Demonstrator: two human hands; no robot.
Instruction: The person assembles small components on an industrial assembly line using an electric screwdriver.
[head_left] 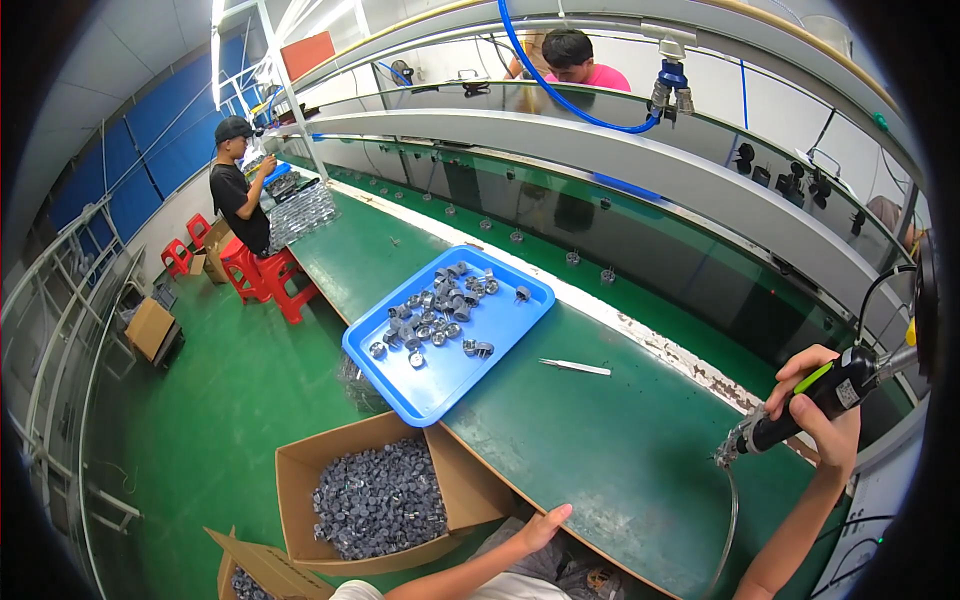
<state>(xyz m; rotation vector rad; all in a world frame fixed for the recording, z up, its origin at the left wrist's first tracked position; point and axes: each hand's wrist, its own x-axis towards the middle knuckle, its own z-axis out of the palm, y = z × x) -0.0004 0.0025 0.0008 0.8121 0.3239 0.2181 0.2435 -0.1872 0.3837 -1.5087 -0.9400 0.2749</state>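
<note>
My right hand [822, 405] has its fingers wrapped around a black-and-green handheld power tool [800, 408], above the green worktop [600, 440]. My left hand [543, 526] rests open-fingered at the worktop's near edge, holding nothing.

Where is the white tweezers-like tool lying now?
In the head view, the white tool lies on the green bench, just right of the blue tray and left of the right hand.
</note>
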